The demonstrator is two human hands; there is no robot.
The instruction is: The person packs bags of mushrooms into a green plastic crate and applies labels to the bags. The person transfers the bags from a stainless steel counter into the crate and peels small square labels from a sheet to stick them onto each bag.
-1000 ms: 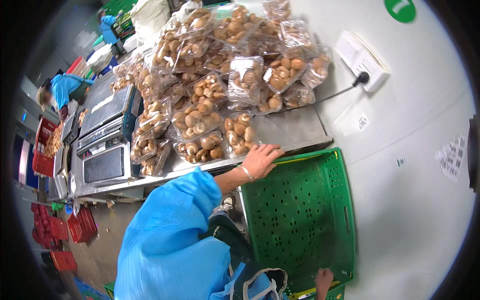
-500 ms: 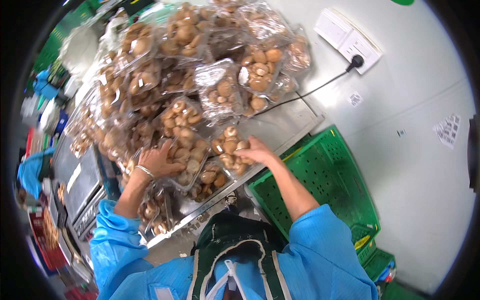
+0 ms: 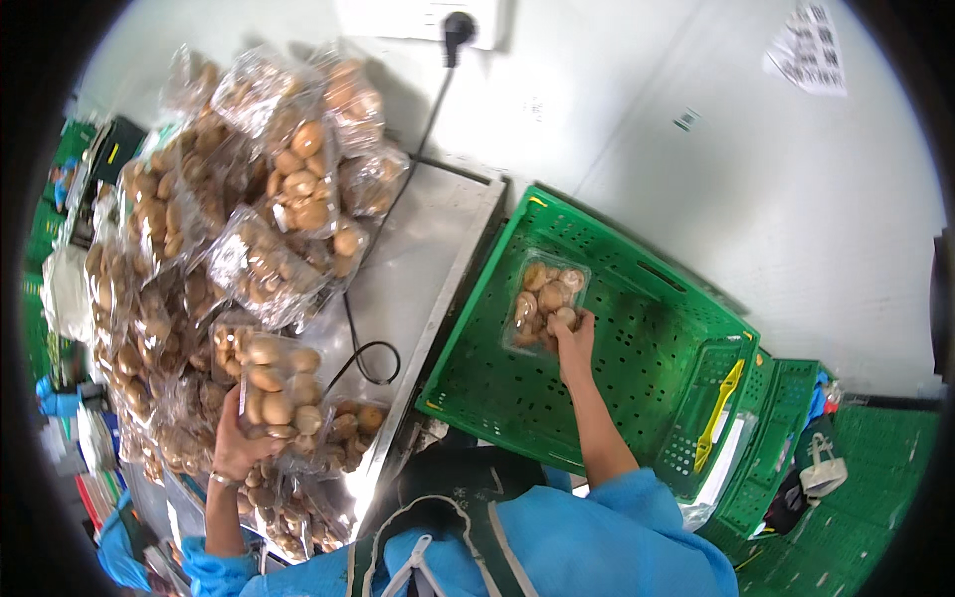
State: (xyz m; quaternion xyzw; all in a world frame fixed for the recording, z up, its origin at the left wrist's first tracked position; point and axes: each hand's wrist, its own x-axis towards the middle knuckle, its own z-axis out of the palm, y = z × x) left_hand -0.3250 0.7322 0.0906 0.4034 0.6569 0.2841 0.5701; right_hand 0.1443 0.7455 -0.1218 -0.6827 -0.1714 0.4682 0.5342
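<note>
My right hand (image 3: 574, 341) is closed on the near edge of a clear pack of brown mushrooms (image 3: 542, 289), inside the far left part of a green perforated crate (image 3: 637, 398). Over the pile on the steel table, my left hand (image 3: 242, 443) grips the left side of another clear mushroom tray (image 3: 279, 383), its thumb near the lower edge. Many wrapped packs of mushrooms (image 3: 149, 328) are heaped around and behind that tray. One more mushroom pack (image 3: 350, 433) lies beside it, by the table's edge.
A black cable (image 3: 423, 134) runs from a plug (image 3: 459, 28) in the white wall down onto the steel table (image 3: 423, 229), ending in a loop near the packs. The table's raised edge borders the crate. A yellow handle (image 3: 718, 413) sits at the crate's right end, with another green crate (image 3: 771, 448) beyond.
My right hand has carried a mushroom pack from the table's edge rightward into the green crate. The left hand keeps hold of its tray. The view has swung right.
</note>
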